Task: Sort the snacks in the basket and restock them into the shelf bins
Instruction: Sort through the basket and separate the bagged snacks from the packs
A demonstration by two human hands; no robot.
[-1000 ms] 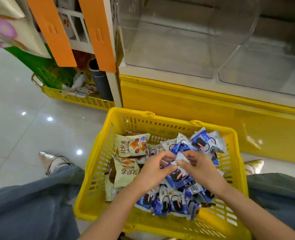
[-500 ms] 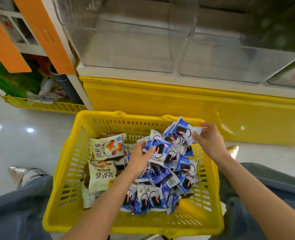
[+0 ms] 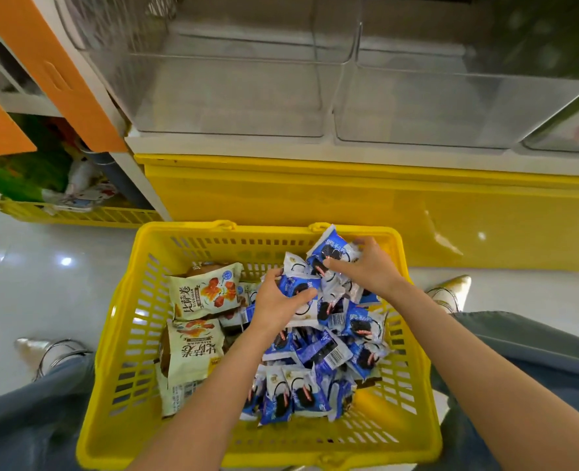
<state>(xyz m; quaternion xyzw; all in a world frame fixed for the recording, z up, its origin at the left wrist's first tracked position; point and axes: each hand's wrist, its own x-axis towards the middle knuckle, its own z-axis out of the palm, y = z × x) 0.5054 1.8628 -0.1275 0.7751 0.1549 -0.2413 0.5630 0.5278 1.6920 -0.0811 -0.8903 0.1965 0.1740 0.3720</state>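
**A:** What lay nearest us?

**B:** Our yellow basket [image 3: 121, 334], set between our knees. Its right half carried a loose heap of blue packets [image 3: 318, 362], piled over one another. Along its left side lay the cream packets [image 3: 198, 355], a few of them stacked against the wall.

**A:** And our hands?

**B:** Both were over the far end of the blue heap. Our left hand [image 3: 277, 300] was curled round one blue packet near the middle of the basket. Our right hand [image 3: 369, 266], just beyond it by the far wall, gripped another blue packet, whose corner reached up to the far rim.

**A:** What did we see past the basket?

**B:** First the yellow base of the shelf [image 3: 315, 205]. On the white ledge above it stood two clear bins [image 3: 233, 96], side by side. Off to our left, a second basket [image 3: 77, 214] sat on the glossy floor [image 3: 43, 283], holding a jumble we could not make out.
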